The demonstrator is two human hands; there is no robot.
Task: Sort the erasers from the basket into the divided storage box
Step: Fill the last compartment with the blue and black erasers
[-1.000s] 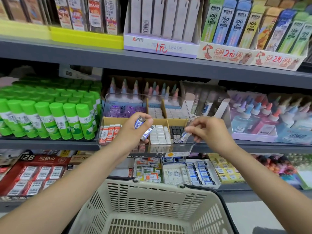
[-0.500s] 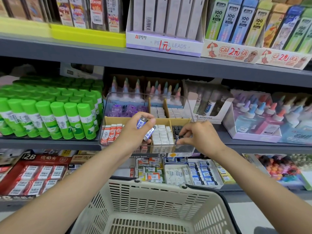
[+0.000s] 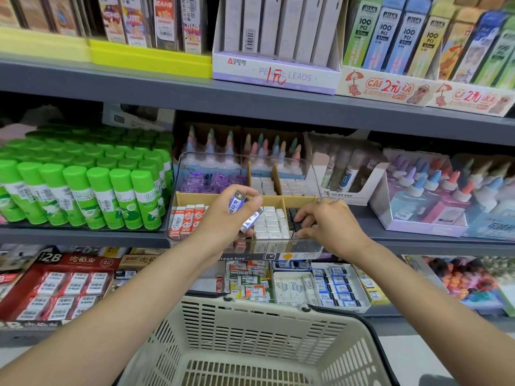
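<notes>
A clear divided storage box [image 3: 312,247] sits on the middle shelf, with red-sleeved erasers [image 3: 187,220] front left, white erasers [image 3: 271,222] in the middle, black erasers [image 3: 294,212] front right and purple ones [image 3: 207,181] at the back. My left hand [image 3: 223,218] hovers over the front of the box and grips two blue-sleeved erasers [image 3: 242,210]. My right hand [image 3: 328,222] reaches into the front right compartment, fingertips on the black erasers; whether it holds one is hidden. A beige plastic basket [image 3: 250,338] stands below; the part of its floor in view is bare.
Green glue sticks [image 3: 92,190] fill the shelf left of the box. Liquid glue bottles [image 3: 434,196] in display cartons stand to its right and behind. Boxed erasers [image 3: 306,285] lie on the lower shelf. Pencil lead packs [image 3: 276,37] line the top shelf.
My right hand moved left from the box's front right corner into the black eraser compartment, and the eraser it pinched is no longer seen. My left hand kept its two erasers.
</notes>
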